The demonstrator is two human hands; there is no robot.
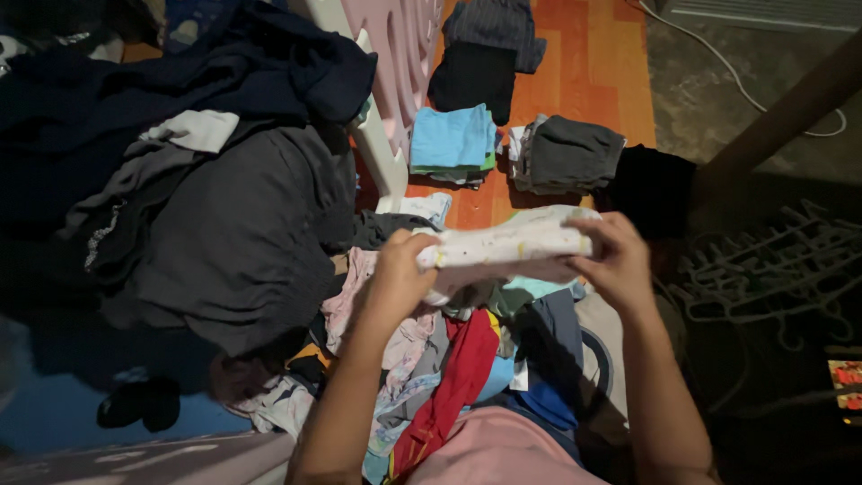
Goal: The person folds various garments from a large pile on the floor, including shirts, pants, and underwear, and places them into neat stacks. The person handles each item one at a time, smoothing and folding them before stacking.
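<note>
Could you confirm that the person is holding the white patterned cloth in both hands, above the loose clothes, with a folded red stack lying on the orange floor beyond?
Not quite: the head view shows the folded stack is light blue, not red. Both the left hand and right hand do hold the white patterned cloth above the loose clothes.

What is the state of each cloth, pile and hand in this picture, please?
White patterned garment: folded into a narrow strip, held up at both ends.
Left hand: fingers closed on the garment's left end.
Right hand: fingers closed on its right end.
Light blue stack: folded, on the orange floor.
Grey stack: folded.
Dark heap: unfolded, piled loosely.
Red cloth: unfolded, lying among mixed clothes.
</note>
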